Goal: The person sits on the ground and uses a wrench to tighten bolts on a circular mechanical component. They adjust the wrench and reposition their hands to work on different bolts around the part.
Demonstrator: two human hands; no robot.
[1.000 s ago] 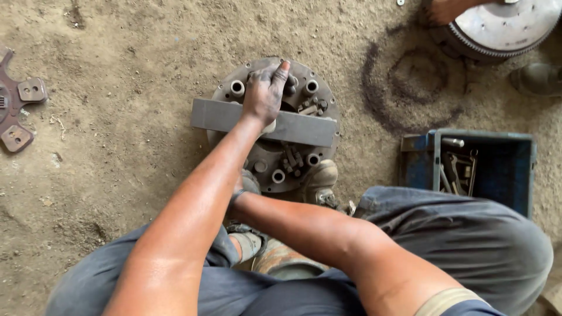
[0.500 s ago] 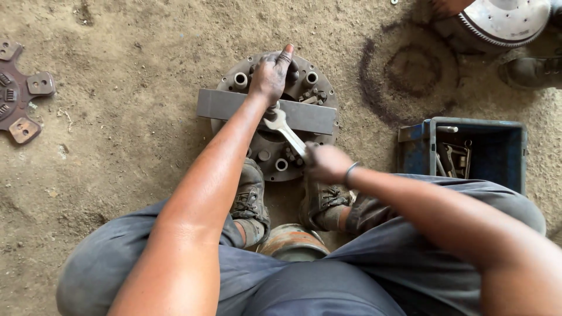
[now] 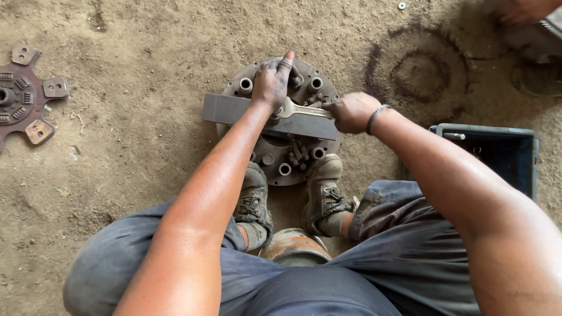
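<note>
Pressing a flat steel bar (image 3: 266, 116) across the round cover (image 3: 275, 153), the left hand (image 3: 270, 82) lies flat; the right hand (image 3: 351, 111) grips a wrench (image 3: 301, 109) (blue crate (image 3: 489, 153) right of the cover).

We are in a rough vehicle-repair workshop — the work is done straight on a bare dirt floor (image 3: 134, 152) stained with oily rings. A clutch pressure plate (image 3: 281, 155) lies in the dirt with a flat steel bar (image 3: 234, 111) across it and a spanner (image 3: 301, 109) on top. A clutch friction disc (image 3: 26, 93) sits off to one side, and a blue tool crate (image 3: 497, 152) — holding metal bits — stands nearby.
</note>
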